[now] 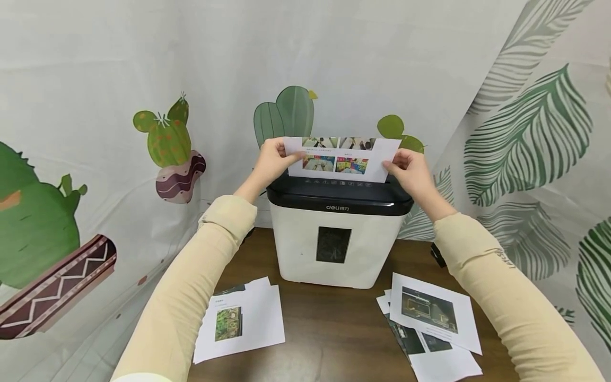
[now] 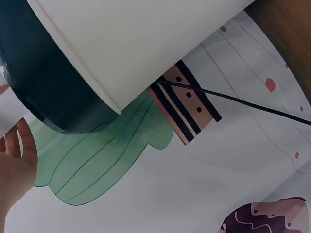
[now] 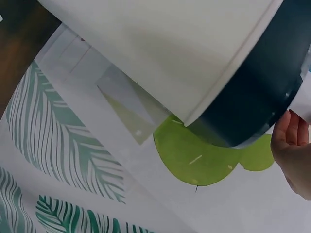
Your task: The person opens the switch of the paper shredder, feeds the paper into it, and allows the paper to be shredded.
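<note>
A printed sheet of paper (image 1: pixel 343 159) stands upright in the slot of a paper shredder (image 1: pixel 296 244), which has a white bin and a black top. My left hand (image 1: pixel 273 163) pinches the sheet's left edge between thumb and fingers. On the opposite edge, my right hand (image 1: pixel 411 171) pinches it the same way. The sheet's lower part is hidden inside the black top. In the left wrist view the left hand (image 2: pixel 18 162) shows beside the shredder's dark end; the right wrist view has the right hand (image 3: pixel 294 150) at the other end.
Printed sheets (image 1: pixel 258 323) lie on the brown table (image 1: pixel 334 329) at the left. Another pile of printed sheets (image 1: pixel 444 313) lies at the right. A dark cable (image 2: pixel 233 99) runs from behind the shredder. Patterned cloth (image 1: pixel 215 63) hangs close behind.
</note>
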`<state>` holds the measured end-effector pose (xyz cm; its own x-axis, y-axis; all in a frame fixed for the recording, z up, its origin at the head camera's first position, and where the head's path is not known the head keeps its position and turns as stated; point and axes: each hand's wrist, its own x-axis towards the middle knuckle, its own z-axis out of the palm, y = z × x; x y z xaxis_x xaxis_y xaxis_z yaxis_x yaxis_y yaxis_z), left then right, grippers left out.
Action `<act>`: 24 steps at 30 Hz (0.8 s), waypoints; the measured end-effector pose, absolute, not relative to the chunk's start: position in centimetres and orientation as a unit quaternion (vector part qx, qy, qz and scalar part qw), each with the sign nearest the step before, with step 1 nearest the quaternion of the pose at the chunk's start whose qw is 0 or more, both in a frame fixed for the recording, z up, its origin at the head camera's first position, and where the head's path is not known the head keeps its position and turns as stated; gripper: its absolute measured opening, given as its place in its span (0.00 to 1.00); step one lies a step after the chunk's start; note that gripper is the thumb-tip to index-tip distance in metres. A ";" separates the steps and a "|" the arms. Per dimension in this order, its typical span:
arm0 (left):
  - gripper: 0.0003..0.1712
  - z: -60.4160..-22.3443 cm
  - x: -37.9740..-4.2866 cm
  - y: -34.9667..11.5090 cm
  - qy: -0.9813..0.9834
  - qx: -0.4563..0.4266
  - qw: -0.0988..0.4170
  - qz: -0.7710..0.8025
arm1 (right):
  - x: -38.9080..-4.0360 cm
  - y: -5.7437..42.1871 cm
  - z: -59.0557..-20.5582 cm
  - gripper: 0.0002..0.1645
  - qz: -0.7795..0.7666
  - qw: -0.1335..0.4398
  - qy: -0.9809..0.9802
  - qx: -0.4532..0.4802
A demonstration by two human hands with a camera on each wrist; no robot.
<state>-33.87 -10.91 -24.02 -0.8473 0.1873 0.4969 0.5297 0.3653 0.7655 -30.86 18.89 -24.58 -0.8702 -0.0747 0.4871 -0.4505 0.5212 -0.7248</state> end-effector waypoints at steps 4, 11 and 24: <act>0.12 -24.0 -33.9 -10.7 -0.810 -0.219 0.191 -0.509 | -31.0 18.8 -24.9 0.11 0.461 0.202 -0.849 0.163; 0.12 -24.3 -33.9 -10.4 -0.828 -0.206 0.183 -0.489 | -30.8 18.2 -24.6 0.11 0.495 0.262 -0.814 0.154; 0.11 -25.6 -33.9 -10.6 -0.836 -0.205 0.175 -0.479 | -30.6 18.3 -25.0 0.11 0.440 0.243 -0.855 0.127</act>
<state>-33.89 -10.58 -25.59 -0.8546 0.1763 0.4884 0.5105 0.4573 0.7282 -30.60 18.26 -24.98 -0.8493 -0.0031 0.5279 -0.4314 0.5805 -0.6906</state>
